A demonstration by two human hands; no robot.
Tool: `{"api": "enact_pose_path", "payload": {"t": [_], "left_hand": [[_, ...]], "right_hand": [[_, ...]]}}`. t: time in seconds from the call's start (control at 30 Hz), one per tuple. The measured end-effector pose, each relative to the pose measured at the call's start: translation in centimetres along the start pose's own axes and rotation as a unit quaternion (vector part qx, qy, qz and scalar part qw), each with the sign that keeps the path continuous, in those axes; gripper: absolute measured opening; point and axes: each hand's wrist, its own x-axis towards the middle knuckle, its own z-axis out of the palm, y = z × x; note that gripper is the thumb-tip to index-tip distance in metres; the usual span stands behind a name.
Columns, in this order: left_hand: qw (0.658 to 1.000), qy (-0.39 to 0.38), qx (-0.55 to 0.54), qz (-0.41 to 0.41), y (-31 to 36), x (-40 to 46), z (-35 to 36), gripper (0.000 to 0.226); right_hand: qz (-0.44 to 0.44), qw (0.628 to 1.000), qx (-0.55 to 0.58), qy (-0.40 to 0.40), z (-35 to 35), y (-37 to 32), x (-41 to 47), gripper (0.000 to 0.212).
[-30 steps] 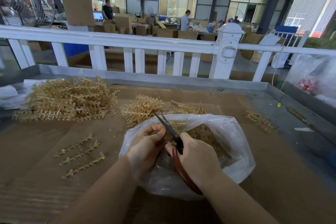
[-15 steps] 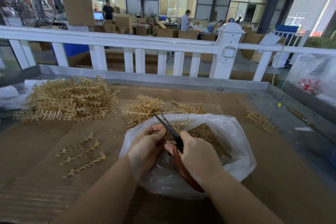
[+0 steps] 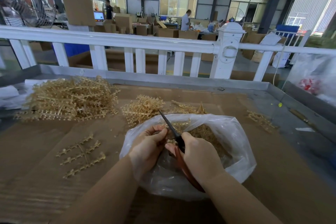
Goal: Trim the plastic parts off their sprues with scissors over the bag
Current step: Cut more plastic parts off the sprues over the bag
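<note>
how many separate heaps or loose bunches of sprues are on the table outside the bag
5: big heap far left, smaller heap behind the bag, bunch beside it, flat one near left, bunch right. Bag may hide more.

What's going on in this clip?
A person is trimming tan plastic parts from sprues over an open clear bag on a cardboard-covered table. The right hand grips scissors, blades pointing away. The left hand pinches a sprue piece at the blades; the piece is mostly hidden. Cut parts already lie in the bag. A big sprue pile sits far left, a smaller pile behind the bag, and one flat sprue lies left of it.
</note>
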Motion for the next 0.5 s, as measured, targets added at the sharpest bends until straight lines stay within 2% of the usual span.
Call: {"api": "enact_pose_path", "payload": {"t": [0.27,0.43,0.5], "left_hand": [[0.996,0.081,0.048,0.008,1.0,0.8,1.4,0.018],[0.994,0.082,0.066,0.036,2.0,0.8,2.6,0.016],[0.993,0.083,0.07,0.046,2.2,0.7,2.8,0.016]], "right_hand": [[0.05,0.99,0.102,0.087,-2.4,-0.1,1.7,0.01],[0.053,0.983,0.158,0.077,-3.6,-1.1,3.0,0.026],[0.059,0.983,0.162,0.066,-3.9,-1.3,3.4,0.026]]}}
